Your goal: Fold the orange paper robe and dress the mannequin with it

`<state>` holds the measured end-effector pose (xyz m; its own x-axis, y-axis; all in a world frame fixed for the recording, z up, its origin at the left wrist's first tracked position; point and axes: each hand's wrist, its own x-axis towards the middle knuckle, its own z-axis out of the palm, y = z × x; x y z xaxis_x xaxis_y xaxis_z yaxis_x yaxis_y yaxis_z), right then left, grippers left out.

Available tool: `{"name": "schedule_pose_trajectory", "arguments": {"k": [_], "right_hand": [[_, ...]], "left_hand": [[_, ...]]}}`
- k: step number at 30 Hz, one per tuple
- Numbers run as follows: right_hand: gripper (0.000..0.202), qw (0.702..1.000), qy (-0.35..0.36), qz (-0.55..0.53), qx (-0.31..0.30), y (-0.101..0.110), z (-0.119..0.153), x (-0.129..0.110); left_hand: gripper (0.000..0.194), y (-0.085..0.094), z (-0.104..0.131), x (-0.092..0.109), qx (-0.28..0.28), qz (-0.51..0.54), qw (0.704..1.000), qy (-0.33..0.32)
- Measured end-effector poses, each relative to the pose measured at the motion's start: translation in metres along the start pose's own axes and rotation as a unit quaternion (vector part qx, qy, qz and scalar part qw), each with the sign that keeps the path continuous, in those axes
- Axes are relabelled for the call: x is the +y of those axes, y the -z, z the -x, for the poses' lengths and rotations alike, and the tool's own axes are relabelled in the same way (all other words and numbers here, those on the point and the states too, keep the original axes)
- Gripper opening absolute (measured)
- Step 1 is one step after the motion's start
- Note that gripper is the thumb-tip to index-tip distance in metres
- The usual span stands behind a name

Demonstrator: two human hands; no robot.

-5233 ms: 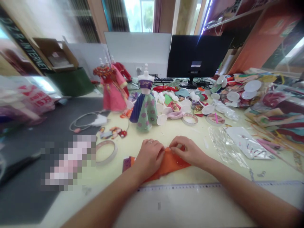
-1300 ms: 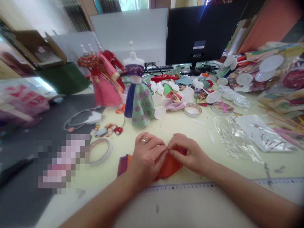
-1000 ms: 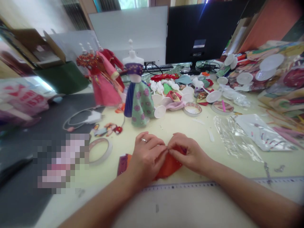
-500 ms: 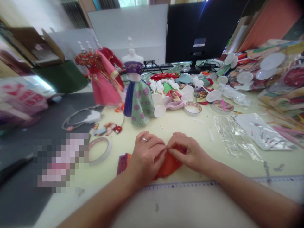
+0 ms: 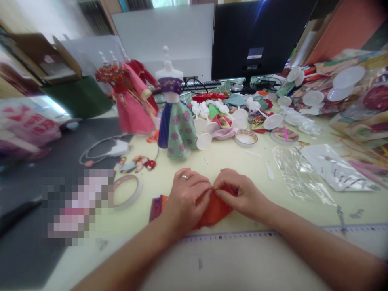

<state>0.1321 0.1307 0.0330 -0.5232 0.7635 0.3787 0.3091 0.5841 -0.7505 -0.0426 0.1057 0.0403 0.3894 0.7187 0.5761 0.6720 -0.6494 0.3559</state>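
An orange piece of cloth [image 5: 214,212] with a purple patterned part [image 5: 155,208] at its left end lies on the pale table in front of me. My left hand [image 5: 189,198], with a ring on one finger, pinches the cloth near its upper edge. Close beside it, my right hand [image 5: 239,194] pinches the same cloth between thumb and forefinger. The fingertips of both hands almost meet, and what lies exactly between them is too small to make out. Just below the cloth runs a long ruler [image 5: 230,236].
Dress forms in doll clothes stand behind my hands, the nearest in a purple and green dress [image 5: 180,129]. Rolls of tape [image 5: 129,192] lie left and right. Clear plastic bags [image 5: 303,173] are at right, below a heap of wrapped clothes. Two monitors [image 5: 251,40] stand at the back.
Almost nothing differs. Both hands keep their pinch on the orange cloth, with only a very slight shift of the fingers.
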Motion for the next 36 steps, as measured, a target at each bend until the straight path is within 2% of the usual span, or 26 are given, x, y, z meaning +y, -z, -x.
{"name": "schedule_pose_trajectory", "arguments": {"k": [6, 14, 19, 23, 28, 36], "right_hand": [[0.009, 1.000, 0.005, -0.004, -0.002, 0.0008, 0.0000, 0.0004], [0.010, 1.000, 0.005, -0.007, 0.008, 0.0011, 0.0017, 0.0012], [0.010, 1.000, -0.002, -0.007, 0.006, 0.0012, 0.0007, 0.0008], [0.010, 0.998, -0.043, -0.036, -0.014, 0.0030, -0.0004, 0.0002], [0.010, 0.990, -0.113, -0.073, -0.041, 0.0046, -0.0015, 0.0000], [0.012, 0.986, -0.136, -0.077, -0.052, 0.0045, -0.0014, -0.0022]], "left_hand": [[0.014, -0.0002, 0.0000, -0.0011, -0.018, 0.021, 0.999, 0.017], [0.022, 0.0026, -0.0007, 0.0030, -0.101, 0.062, 0.990, 0.077], [0.018, 0.0017, -0.0006, 0.0005, -0.110, 0.078, 0.987, 0.093], [0.014, 0.0008, -0.0007, -0.0002, -0.101, 0.105, 0.982, 0.121], [0.014, 0.0026, -0.0027, -0.0001, -0.117, 0.164, 0.964, 0.176], [0.013, 0.0058, -0.0060, 0.0015, -0.133, 0.188, 0.947, 0.225]]}}
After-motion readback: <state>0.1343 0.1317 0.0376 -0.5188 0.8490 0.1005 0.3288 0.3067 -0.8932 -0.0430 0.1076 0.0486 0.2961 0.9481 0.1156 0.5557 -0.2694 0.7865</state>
